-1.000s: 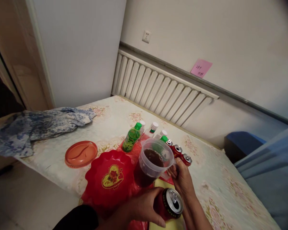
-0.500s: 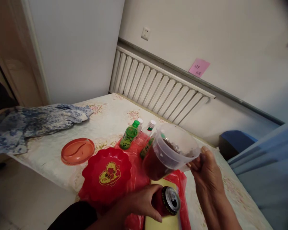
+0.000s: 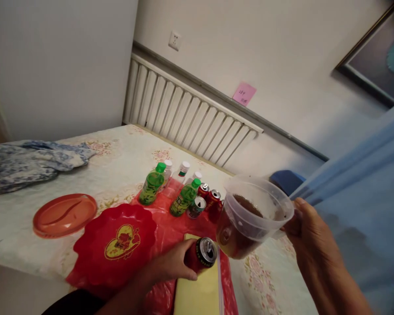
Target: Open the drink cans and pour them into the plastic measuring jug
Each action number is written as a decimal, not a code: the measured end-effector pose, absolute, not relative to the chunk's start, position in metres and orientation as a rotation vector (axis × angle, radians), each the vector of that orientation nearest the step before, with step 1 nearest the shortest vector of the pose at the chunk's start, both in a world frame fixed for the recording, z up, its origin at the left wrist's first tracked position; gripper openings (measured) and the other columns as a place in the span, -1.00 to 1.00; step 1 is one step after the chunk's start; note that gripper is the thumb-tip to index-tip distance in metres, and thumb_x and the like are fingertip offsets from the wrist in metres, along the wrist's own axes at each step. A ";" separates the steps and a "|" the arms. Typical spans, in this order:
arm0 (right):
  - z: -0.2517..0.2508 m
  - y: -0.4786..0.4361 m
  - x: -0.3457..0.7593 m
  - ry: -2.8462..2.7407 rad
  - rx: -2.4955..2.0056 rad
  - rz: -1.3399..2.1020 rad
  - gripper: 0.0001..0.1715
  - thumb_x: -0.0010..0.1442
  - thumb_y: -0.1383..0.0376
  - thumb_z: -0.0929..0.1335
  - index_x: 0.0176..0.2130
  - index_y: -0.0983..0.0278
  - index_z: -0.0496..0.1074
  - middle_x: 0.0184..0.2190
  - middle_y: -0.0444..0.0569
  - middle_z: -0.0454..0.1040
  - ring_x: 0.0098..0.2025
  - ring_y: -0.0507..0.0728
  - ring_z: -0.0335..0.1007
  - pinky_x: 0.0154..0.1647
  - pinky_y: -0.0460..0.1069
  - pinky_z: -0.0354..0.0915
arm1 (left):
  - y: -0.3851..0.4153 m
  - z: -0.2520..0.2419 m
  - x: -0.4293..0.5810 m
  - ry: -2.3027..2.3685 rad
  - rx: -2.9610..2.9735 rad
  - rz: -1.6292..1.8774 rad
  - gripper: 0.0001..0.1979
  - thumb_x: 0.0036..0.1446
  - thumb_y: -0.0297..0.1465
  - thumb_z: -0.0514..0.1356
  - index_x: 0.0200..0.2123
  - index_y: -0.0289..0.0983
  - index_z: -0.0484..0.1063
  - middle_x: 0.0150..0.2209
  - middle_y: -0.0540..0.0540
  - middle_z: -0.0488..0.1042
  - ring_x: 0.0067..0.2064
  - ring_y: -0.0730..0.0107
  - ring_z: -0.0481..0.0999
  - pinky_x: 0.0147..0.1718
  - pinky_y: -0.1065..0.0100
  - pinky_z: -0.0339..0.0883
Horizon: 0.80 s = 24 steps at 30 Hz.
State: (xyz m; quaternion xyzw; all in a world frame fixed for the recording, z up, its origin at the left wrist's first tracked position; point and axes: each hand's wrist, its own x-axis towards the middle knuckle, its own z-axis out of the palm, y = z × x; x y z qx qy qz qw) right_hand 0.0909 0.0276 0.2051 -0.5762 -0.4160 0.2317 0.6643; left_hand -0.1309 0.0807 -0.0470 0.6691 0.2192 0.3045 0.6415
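The left hand (image 3: 175, 262) is closed around a can (image 3: 201, 256), with its opened top facing up just past the fingertips. The right hand (image 3: 310, 227) is wrapped around the handle of a clear jug (image 3: 249, 223), which holds dark liquid and sits left of its fingers, between the two hands. The jug and can are close together; whether they touch I cannot tell.

Below the left fingers is a yellow pad (image 3: 197, 293) on red plastic (image 3: 164, 225); whether the can rests on the pad is unclear. Left of those fingers is a red tray (image 3: 95, 249) with a gold heart, and beyond it — farther left — an orange dish (image 3: 65, 214).

Straight past the left fingers stand two green bottles (image 3: 151, 187) and a green can (image 3: 196, 208), with clear bottles (image 3: 183, 169) behind. Red cans (image 3: 213, 199) stand near the jug's far side, one partly hidden by it. A blue curtain (image 3: 357, 197) hangs behind the right hand.
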 end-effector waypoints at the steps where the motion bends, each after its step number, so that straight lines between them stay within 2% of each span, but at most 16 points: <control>1: 0.203 0.023 0.095 -0.935 -1.338 0.515 -0.56 0.09 0.14 0.36 -0.64 0.20 0.12 -0.73 -0.28 0.01 -0.68 -0.06 -0.13 -0.70 -0.08 -0.07 | 0.083 -0.047 -0.129 0.498 1.527 0.715 -0.15 -0.32 -0.49 0.41 0.15 -0.19 0.28 0.10 -0.06 0.44 0.12 0.07 0.39 0.15 0.13 0.21; 4: 0.196 0.012 0.110 -0.924 -1.470 0.510 -0.56 0.10 0.09 0.35 -0.64 0.21 0.16 -0.73 -0.24 0.07 -0.67 -0.04 -0.06 -0.67 -0.06 -0.03 | 0.088 -0.046 -0.126 0.505 1.535 0.766 -0.13 -0.32 -0.51 0.38 0.17 -0.21 0.25 0.14 -0.08 0.40 0.17 0.06 0.34 0.20 0.12 0.15; 7: 0.187 0.003 0.123 -0.937 -1.600 0.513 -0.49 0.10 0.01 0.34 -0.67 0.20 0.14 -0.75 -0.23 0.05 -0.67 -0.03 -0.10 -0.66 -0.05 -0.07 | 0.091 -0.043 -0.126 0.508 1.530 0.780 -0.11 -0.29 -0.52 0.35 0.20 -0.18 0.21 0.20 -0.07 0.35 0.21 0.05 0.29 0.23 0.11 0.11; 10: 0.180 -0.005 0.132 -1.041 -1.675 0.527 -0.43 0.12 -0.04 0.30 -0.71 0.19 0.10 -0.77 -0.21 0.03 -0.66 -0.01 -0.11 -0.65 -0.03 -0.08 | 0.092 -0.040 -0.127 0.505 1.508 0.784 -0.11 -0.27 -0.52 0.34 0.22 -0.17 0.18 0.21 -0.07 0.34 0.22 0.06 0.29 0.23 0.10 0.11; 15: 0.174 -0.014 0.136 -1.182 -1.750 0.527 -0.42 0.05 -0.08 0.32 -0.74 0.21 0.18 -0.77 -0.16 0.09 -0.67 -0.01 -0.10 -0.64 -0.02 -0.09 | 0.094 -0.040 -0.127 0.507 1.487 0.828 -0.12 -0.25 -0.51 0.33 0.22 -0.17 0.18 0.22 -0.08 0.33 0.23 0.04 0.29 0.22 0.08 0.13; 19: 0.165 -0.016 0.142 -1.142 -1.816 0.559 -0.39 0.06 -0.13 0.29 -0.75 0.21 0.18 -0.78 -0.17 0.08 -0.68 -0.02 -0.13 -0.64 -0.03 -0.14 | 0.093 -0.041 -0.127 0.535 1.496 0.852 -0.13 -0.25 -0.51 0.33 0.21 -0.20 0.19 0.20 -0.08 0.36 0.21 0.06 0.31 0.22 0.10 0.16; 24: 0.162 -0.017 0.140 -1.214 -1.861 0.557 -0.33 0.00 -0.21 0.28 -0.77 0.22 0.18 -0.79 -0.17 0.09 -0.68 -0.02 -0.10 -0.62 -0.04 -0.10 | 0.093 -0.042 -0.126 0.514 1.467 0.862 -0.14 -0.24 -0.51 0.33 0.21 -0.20 0.19 0.20 -0.08 0.36 0.20 0.06 0.32 0.21 0.12 0.17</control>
